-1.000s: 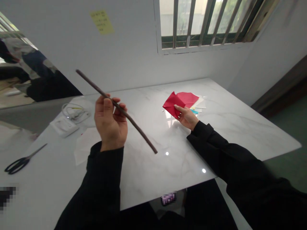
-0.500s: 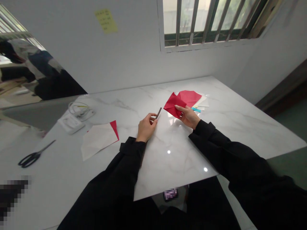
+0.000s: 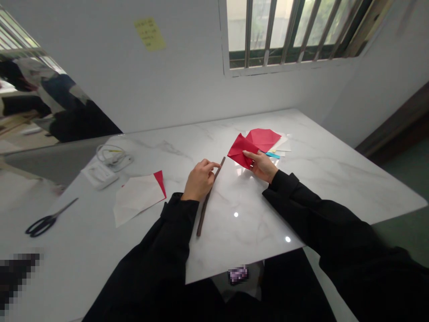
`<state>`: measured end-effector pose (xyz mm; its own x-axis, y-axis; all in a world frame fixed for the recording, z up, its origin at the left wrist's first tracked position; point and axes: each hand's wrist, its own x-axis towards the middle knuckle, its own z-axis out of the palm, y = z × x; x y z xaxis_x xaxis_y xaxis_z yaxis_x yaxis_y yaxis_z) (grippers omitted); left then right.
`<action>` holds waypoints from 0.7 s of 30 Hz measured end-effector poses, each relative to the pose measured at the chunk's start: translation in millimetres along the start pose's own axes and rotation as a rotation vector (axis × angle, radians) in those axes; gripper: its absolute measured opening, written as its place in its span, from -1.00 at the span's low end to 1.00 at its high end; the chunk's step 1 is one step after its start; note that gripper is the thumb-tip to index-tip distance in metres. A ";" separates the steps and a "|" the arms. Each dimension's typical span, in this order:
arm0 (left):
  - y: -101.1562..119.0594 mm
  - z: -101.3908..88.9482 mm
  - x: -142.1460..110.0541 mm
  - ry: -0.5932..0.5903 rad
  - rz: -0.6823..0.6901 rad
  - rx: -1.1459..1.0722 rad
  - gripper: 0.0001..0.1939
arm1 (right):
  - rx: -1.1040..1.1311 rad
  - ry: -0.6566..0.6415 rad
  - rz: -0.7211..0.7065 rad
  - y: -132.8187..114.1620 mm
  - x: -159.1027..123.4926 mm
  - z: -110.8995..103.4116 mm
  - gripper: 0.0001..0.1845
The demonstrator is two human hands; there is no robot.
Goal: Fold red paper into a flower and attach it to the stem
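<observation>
My right hand (image 3: 263, 166) pinches a folded red paper (image 3: 241, 150) above the table, thumb on top. A thin dark brown stick (image 3: 209, 197) lies slantwise on the marble tabletop. Beside it is my left hand (image 3: 201, 180), its index finger stretched out to the stick's far end and the other fingers loosely bent. This hand no longer wraps the stick. Behind the held paper lies another red paper piece (image 3: 264, 138), with pale sheets and a blue strip (image 3: 273, 155) by it. Left of my left hand rests a whitish sheet (image 3: 136, 197) with a red corner showing.
Black-handled scissors (image 3: 47, 223) lie at the left of the marble table (image 3: 268, 205). A white box (image 3: 99, 173) and a coiled cable (image 3: 112, 154) stand near the back left. A yellow note (image 3: 149, 34) is on the wall, left of a barred window (image 3: 278, 33).
My left hand has loosened from the stick and shifted slightly left, showing more of its length. My right hand still holds the red paper, nearly unmoved.
</observation>
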<state>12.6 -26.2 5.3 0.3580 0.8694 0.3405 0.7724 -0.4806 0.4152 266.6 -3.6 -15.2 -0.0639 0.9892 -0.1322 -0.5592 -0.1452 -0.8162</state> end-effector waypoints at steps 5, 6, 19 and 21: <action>-15.4 -0.9 -0.2 0.045 -0.096 -0.015 -0.61 | 0.026 0.012 0.008 -2.0 -1.7 2.6 -0.69; -17.8 0.3 -0.4 0.039 -0.098 -0.029 -0.61 | 0.033 0.007 0.008 -2.1 -2.1 3.1 -0.69; -24.9 3.0 -2.5 -0.027 -0.066 -0.029 -0.41 | 0.004 -0.093 0.022 7.4 -7.1 5.8 -0.63; -25.8 -0.5 -3.3 -0.068 -0.061 -0.008 -0.38 | -0.001 -0.099 0.023 7.9 -6.9 5.2 -0.63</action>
<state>-8.7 -16.8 -6.0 0.3455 0.9027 0.2565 0.7898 -0.4273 0.4400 258.3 -11.5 -17.8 -0.1580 0.9829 -0.0948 -0.5557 -0.1678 -0.8143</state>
